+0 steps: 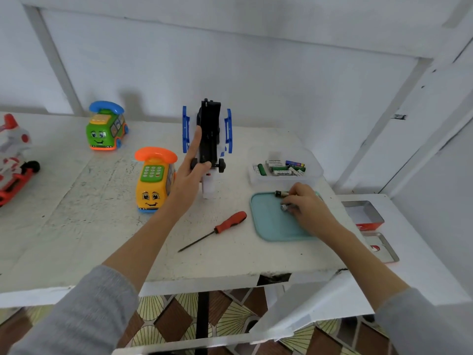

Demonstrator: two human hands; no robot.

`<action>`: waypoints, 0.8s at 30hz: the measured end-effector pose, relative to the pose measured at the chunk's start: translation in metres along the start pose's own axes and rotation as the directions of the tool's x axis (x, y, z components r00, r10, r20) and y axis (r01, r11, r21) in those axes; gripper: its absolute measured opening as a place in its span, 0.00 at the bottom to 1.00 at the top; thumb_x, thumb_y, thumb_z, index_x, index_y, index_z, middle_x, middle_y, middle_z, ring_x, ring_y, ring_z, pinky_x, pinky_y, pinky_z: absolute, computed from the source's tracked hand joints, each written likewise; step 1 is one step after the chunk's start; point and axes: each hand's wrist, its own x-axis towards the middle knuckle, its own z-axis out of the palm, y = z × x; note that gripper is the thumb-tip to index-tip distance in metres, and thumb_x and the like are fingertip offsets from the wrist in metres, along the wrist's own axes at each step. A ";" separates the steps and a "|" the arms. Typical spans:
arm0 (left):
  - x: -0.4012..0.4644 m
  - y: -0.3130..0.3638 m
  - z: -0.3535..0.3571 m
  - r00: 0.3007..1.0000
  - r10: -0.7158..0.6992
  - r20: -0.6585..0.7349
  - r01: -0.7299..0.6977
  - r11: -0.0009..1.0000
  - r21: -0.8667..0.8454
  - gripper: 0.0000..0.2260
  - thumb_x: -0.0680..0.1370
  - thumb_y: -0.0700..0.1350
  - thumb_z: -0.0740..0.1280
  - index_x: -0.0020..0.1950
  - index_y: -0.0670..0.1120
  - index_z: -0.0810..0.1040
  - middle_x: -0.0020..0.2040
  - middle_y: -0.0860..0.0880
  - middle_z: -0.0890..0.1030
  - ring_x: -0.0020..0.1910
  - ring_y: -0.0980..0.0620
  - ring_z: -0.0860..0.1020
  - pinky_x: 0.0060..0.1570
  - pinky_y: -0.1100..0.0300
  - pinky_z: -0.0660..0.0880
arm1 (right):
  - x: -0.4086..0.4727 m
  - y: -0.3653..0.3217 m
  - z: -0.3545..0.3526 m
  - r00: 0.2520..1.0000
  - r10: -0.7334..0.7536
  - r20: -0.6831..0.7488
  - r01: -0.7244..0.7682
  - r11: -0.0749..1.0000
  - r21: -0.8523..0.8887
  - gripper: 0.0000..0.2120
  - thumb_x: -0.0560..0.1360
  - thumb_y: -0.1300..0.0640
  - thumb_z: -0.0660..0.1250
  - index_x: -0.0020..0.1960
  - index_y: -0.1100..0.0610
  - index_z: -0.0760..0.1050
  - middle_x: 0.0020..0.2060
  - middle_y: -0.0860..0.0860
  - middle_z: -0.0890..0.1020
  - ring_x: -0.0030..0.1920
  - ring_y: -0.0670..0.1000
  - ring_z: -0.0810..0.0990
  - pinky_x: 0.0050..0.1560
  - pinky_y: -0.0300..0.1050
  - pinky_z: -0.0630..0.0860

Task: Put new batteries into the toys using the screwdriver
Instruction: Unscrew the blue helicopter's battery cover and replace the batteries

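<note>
Bench: broad, flat, white-painted, its surface scuffed and mottled; it carried everything under both hands.
Helicopter toy: white plastic body with blue skids and a black underside with small wheels, stood on end; the left hand gripped it, forefinger stretched up its side, thumb curled across the black panel.
Tray: pale teal, smooth, rounded-corner rectangle; the right hand lay over its far right part.
Battery tub: clear plastic, rectangular, holding green-and-white cylinders; just beyond the right hand's fingers.
Orange phone car: glossy orange-yellow plastic with a painted face, just left of the left hand.
Green phone car: glossy green, blue handset on top, well beyond and left of the left hand.
Tin: grey metal, open, red-sided, right of the right hand.
Screwdriver: ribbed red handle, thin dark shaft, lying loose on the bench between the two forearms, touched by neither hand.
Batteries: small dark cylinders on the tray; the right fingers were curled and pinching one, another lying at the fingertips.
</note>
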 end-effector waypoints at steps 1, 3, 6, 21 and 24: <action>0.000 -0.001 0.000 1.000 -0.003 -0.004 0.003 1.000 0.002 0.30 0.81 0.32 0.54 0.73 0.61 0.52 0.65 0.72 0.62 0.55 0.72 0.72 0.55 0.73 0.68 | 0.002 0.000 0.000 1.000 -0.010 -0.013 0.010 1.000 -0.015 0.11 0.60 0.74 0.75 0.38 0.63 0.80 0.36 0.58 0.76 0.36 0.61 0.76 0.31 0.50 0.73; 0.001 -0.002 -0.001 1.000 -0.012 -0.013 0.012 1.000 0.004 0.30 0.81 0.33 0.55 0.73 0.62 0.53 0.66 0.71 0.63 0.45 0.67 0.72 0.54 0.72 0.70 | 0.003 0.000 0.000 0.999 -0.025 -0.030 0.023 0.999 -0.043 0.12 0.58 0.73 0.76 0.37 0.62 0.80 0.35 0.57 0.77 0.35 0.61 0.76 0.32 0.47 0.70; 0.002 -0.005 -0.002 1.000 -0.018 -0.007 0.018 1.000 -0.003 0.30 0.81 0.33 0.55 0.72 0.64 0.54 0.70 0.65 0.63 0.55 0.65 0.73 0.59 0.66 0.69 | 0.002 -0.007 0.001 0.996 -0.055 -0.076 0.053 0.998 -0.034 0.07 0.64 0.69 0.72 0.41 0.61 0.79 0.40 0.56 0.78 0.39 0.61 0.75 0.36 0.49 0.69; -0.002 0.001 0.002 0.997 -0.077 0.017 0.076 0.996 0.055 0.31 0.81 0.35 0.57 0.67 0.72 0.57 0.61 0.73 0.71 0.53 0.69 0.74 0.60 0.58 0.70 | 0.077 -0.113 -0.065 0.936 0.297 -0.189 -0.080 0.703 0.707 0.07 0.73 0.65 0.67 0.50 0.58 0.80 0.43 0.51 0.78 0.40 0.49 0.79 0.45 0.36 0.76; -0.003 0.004 0.004 0.996 -0.077 0.044 0.076 0.996 0.036 0.31 0.81 0.34 0.57 0.67 0.71 0.57 0.64 0.67 0.70 0.57 0.72 0.72 0.61 0.63 0.70 | 0.089 -0.121 -0.058 0.942 0.291 -0.170 -0.086 0.695 0.714 0.09 0.72 0.68 0.66 0.51 0.59 0.78 0.43 0.56 0.80 0.43 0.54 0.80 0.47 0.37 0.76</action>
